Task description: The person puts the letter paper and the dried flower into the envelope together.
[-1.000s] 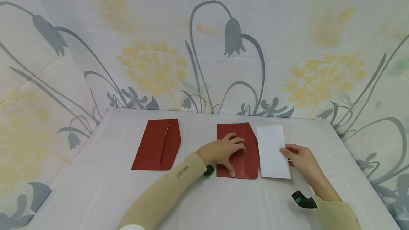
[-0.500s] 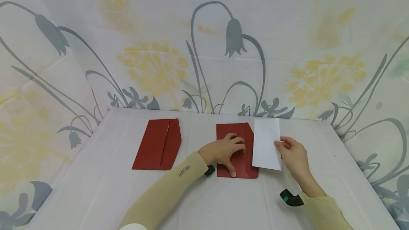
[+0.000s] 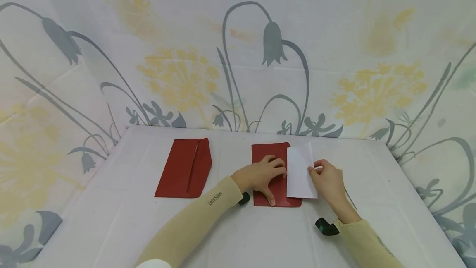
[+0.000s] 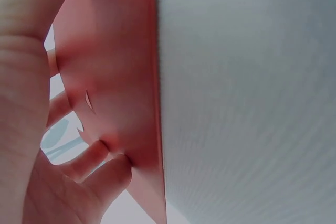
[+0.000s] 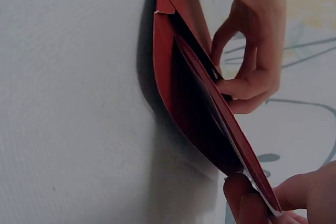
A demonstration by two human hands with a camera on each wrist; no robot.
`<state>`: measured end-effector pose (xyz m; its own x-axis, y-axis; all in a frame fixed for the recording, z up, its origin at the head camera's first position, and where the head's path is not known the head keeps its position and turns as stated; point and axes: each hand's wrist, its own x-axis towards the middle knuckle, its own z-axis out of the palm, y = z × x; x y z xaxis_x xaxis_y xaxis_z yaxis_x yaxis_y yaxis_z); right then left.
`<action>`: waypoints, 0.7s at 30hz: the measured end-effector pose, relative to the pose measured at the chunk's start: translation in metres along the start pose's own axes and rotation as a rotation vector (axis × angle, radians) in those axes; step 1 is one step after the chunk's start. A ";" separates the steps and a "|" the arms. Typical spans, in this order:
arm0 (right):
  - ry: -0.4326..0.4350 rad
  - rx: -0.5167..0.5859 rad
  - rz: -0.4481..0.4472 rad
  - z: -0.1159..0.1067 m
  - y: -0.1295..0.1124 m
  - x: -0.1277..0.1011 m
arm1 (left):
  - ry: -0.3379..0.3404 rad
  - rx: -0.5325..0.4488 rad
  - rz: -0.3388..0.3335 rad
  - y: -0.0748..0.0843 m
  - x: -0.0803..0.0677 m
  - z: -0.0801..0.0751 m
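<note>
Clock directions were taken on the tabletop point(image 3: 267, 239), head view, 12 being away from the person.

White card point(image 3: 300, 175): lay over the 3 o'clock part of a red envelope point(image 3: 279, 187), covering most of its flap point(image 3: 296, 202). Long axis ran roughly 12 to 6, plain white face up; one long edge faced 9 o'clock, the other 3. Whether the 9 o'clock edge sat within the mouth could not be told.

Envelope: long axis also 12 to 6, flap side towards 3. A second red envelope point(image 3: 182, 168) lay well apart at 9 o'clock, its flap likewise towards 3.

Right hand point(image 3: 329, 181): thumb and fingers closed in a pinch at the middle of the card's 3 o'clock edge. Left hand point(image 3: 260, 175): fingers and thumb spread, resting on the envelope, gripping nothing. In the right wrist view the envelope's mouth gaped.

Handling (judged): card light, thin and fairly stiff, likely to bow or crease at the corners if pushed hard; envelope softer, light enough to skid unless pinned. Best hold: mid-length on the 3 o'clock edge, pinched lightly, opposite edge left free.
</note>
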<state>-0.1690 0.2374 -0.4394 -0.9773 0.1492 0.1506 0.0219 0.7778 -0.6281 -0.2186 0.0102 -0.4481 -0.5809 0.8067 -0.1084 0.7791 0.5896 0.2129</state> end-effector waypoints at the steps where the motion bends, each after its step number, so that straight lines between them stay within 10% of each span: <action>1: 0.000 -0.009 -0.007 0.002 0.000 0.000 | 0.003 0.003 0.002 0.000 0.000 0.000; 14: -0.026 -0.084 -0.156 0.002 -0.013 -0.006 | -0.006 0.048 -0.017 0.005 -0.002 -0.004; 21: -0.179 -0.034 -0.052 -0.006 -0.010 -0.007 | -0.006 0.040 -0.029 0.006 -0.003 -0.005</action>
<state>-0.1608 0.2320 -0.4297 -0.9991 -0.0002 0.0416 -0.0250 0.8021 -0.5967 -0.2133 0.0106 -0.4421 -0.6021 0.7894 -0.1197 0.7708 0.6138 0.1704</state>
